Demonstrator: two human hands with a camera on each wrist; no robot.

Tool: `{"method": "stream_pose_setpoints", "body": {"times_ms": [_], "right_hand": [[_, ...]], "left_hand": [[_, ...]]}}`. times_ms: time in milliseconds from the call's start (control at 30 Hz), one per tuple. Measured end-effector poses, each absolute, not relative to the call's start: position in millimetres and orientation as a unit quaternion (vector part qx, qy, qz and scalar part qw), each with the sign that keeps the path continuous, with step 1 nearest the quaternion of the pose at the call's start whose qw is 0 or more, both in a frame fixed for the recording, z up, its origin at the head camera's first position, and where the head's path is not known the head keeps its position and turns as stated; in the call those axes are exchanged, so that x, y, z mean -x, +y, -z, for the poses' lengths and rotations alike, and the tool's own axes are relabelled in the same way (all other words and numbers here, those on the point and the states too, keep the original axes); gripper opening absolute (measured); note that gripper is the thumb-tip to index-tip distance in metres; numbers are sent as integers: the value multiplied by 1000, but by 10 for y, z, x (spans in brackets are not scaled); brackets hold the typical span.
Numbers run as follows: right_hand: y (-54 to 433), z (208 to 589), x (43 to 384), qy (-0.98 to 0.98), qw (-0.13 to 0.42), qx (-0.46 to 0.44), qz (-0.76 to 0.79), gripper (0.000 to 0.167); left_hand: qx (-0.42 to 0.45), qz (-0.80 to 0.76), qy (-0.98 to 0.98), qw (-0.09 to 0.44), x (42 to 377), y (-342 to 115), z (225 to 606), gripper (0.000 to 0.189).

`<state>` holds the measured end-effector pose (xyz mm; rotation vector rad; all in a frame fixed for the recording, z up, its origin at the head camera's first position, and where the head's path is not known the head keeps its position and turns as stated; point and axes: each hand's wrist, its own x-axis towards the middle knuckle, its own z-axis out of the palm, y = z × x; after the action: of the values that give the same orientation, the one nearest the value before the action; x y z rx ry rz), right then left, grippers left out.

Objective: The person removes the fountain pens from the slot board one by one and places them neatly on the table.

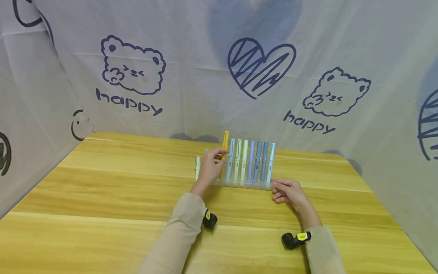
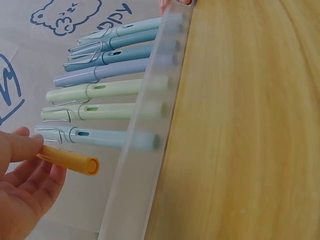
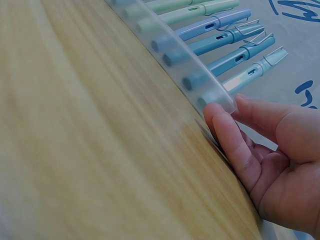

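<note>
My left hand [image 1: 210, 167] pinches a yellow pen [image 2: 67, 159] between thumb and fingers. The pen's near end shows free in the left wrist view, beside the clear pen rack [image 2: 132, 185]. Closest to it in the rack is a light blue pen [image 2: 100, 137], followed by two pale green pens [image 1: 241, 160], a lavender pen [image 1: 251, 160], two dark blue pens [image 1: 260, 161] and a pale blue pen [image 1: 271, 161]. At the rack's right end my right hand [image 3: 270, 150] grips the corner with thumb and fingertips. Left of my left hand stands another pale green pen [image 1: 197, 167], partly hidden.
The rack stands on a wooden table [image 1: 113, 198], towards its back edge. Behind hangs a pale cloth [image 1: 191, 76] with bear and heart drawings. A black camera [image 1: 210, 220] sits on the left wrist, another camera [image 1: 291, 240] on the right.
</note>
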<state>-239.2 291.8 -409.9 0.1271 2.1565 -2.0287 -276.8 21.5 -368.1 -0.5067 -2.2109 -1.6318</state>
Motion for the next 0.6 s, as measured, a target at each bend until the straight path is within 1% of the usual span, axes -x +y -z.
{"method": "stream_pose_setpoints", "body": {"times_ms": [167,367,600], "right_hand": [[2913,4089,2397,723,90,-38,684,40],[2914,4079,2393,720,91,-34,687,39],[2918,4081,2392,723,91,-36,684,41]], "left_hand": [[168,574,-782,174,2755,179,3689,21],[146,566,-791,177,2739,128,3694,25],[131,593,-781,144,2714,51,3674,31]]}}
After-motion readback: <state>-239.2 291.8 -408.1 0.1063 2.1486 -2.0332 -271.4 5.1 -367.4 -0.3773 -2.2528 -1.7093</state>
